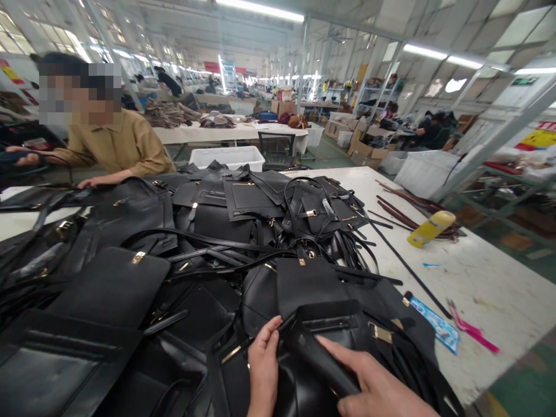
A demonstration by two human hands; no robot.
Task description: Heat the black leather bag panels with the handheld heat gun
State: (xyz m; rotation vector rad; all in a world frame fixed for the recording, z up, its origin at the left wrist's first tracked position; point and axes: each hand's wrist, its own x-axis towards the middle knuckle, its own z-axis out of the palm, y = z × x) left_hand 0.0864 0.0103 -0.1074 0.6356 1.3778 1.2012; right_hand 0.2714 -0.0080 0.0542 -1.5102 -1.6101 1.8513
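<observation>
My left hand (263, 366) pinches the edge of a black leather bag (334, 315) at the front of a large pile. My right hand (376, 376) is wrapped around a thick black handheld tool (319, 356), which looks like a hot-air blower, though its exact kind is unclear. The tool's rounded end lies close to my left fingertips, over the bag. Around both hands are more black bags (115, 284) with gold clasps, flaps and long straps. A gold-coloured clasp (381, 333) shows just beyond my right hand.
On the white table (490, 272) to the right lie a yellow bottle (431, 228), brown straps (408, 200), a blue packet (435, 324) and a pink-handled tool (473, 329). A co-worker (119, 142) in a tan shirt is across the pile at left. A white bin (228, 157) stands behind.
</observation>
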